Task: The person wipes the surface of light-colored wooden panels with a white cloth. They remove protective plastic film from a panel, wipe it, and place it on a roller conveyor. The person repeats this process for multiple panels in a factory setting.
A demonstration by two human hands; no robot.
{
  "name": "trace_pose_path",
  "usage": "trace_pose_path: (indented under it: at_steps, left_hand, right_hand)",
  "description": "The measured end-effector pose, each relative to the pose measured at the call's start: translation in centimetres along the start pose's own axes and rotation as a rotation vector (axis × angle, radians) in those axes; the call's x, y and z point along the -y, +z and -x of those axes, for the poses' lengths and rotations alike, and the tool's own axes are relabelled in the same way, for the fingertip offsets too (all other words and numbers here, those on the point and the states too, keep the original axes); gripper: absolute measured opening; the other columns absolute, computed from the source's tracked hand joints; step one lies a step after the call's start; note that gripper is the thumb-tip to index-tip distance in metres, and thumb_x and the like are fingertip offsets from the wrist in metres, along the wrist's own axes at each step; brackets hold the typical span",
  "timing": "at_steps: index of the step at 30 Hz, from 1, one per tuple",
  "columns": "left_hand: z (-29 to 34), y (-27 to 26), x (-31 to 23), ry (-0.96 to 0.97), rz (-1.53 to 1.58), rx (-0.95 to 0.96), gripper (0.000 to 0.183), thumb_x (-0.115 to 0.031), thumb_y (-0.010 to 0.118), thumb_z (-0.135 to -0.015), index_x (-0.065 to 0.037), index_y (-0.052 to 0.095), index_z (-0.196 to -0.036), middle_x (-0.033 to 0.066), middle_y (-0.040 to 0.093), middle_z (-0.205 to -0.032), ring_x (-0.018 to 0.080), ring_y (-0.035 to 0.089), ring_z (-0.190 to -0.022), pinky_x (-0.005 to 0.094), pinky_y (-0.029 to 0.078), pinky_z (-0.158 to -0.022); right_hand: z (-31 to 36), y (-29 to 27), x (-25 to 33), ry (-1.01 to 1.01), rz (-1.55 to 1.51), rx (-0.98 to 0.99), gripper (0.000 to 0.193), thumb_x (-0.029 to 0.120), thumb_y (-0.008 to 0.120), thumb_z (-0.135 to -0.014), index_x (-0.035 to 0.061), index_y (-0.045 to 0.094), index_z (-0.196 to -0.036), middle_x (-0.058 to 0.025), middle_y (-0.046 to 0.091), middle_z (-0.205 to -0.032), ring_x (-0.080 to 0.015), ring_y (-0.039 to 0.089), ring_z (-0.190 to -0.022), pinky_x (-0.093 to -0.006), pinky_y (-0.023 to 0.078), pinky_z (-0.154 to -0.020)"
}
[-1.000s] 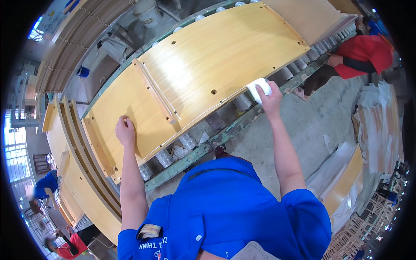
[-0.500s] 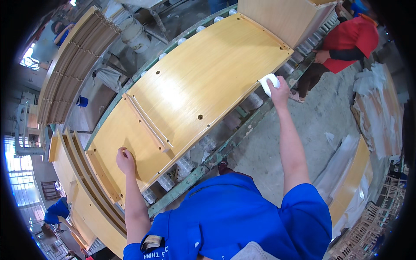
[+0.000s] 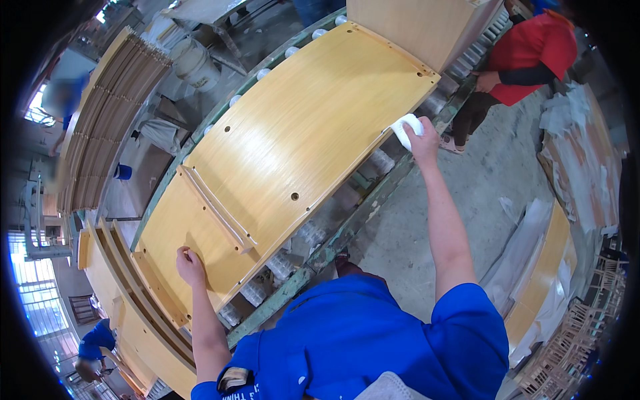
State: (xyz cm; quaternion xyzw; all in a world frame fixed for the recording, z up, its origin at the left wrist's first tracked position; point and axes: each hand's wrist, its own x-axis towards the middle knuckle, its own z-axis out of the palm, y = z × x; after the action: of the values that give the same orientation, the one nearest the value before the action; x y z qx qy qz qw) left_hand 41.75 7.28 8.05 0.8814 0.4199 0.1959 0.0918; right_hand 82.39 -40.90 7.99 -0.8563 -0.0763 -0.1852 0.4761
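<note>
A long, pale yellow wooden panel (image 3: 300, 120) lies slantwise in front of me on a roller conveyor (image 3: 383, 160). At its near edge, towards the far right end, my right hand (image 3: 425, 140) is closed round a white roll (image 3: 406, 131), which looks like wound cord. A thin white cord (image 3: 308, 209) runs along that near edge, and a second stretch lies beside a narrow wooden rail (image 3: 213, 210) across the panel. My left hand (image 3: 191, 267) is over the panel's left part, fingers curled in; whatever may be in them is hidden.
A wooden box-like piece (image 3: 417, 30) stands beyond the panel's far end. A co-worker in red (image 3: 543, 53) is at the far right. Stacked curved boards (image 3: 117, 120) stand to the left, near more yellow panels (image 3: 130, 300). Wrapped boards (image 3: 533, 280) lie at the right.
The view has shifted slightly, so the panel appears a little farther left. Both hands keep nearly the same places over the panel, and the right still grips the white roll.
</note>
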Motion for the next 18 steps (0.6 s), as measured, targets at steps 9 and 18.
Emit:
trace_pose_path:
  at_steps: [9, 18]
  left_hand:
    - [0.0, -0.3, -1.4, 0.002, -0.008, 0.004, 0.009, -0.011, 0.052, -0.085, -0.005, 0.055, -0.091, 0.0106, 0.049, -0.063, 0.0263, 0.049, -0.06, 0.0397, 0.04, -0.058]
    - [-0.4, -0.6, -2.8, -0.028, -0.056, 0.02, 0.011, -0.01, 0.051, -0.085, -0.003, 0.053, -0.092, 0.0131, 0.051, -0.066, 0.0288, 0.05, -0.064, 0.0411, 0.04, -0.061]
  right_hand:
    - [-5.5, -1.2, -3.2, 0.045, 0.051, -0.14, 0.028, 0.023, 0.073, -0.075, 0.0023, 0.059, -0.087, -0.0136, 0.063, -0.076, -0.0216, 0.06, -0.068, -0.033, 0.047, -0.064]
    - [-11.4, -1.9, -7.2, 0.083, 0.1, -0.258, 0.028, 0.025, 0.07, -0.078, 0.0027, 0.057, -0.088, -0.0165, 0.062, -0.078, -0.0296, 0.062, -0.072, -0.0366, 0.047, -0.066]
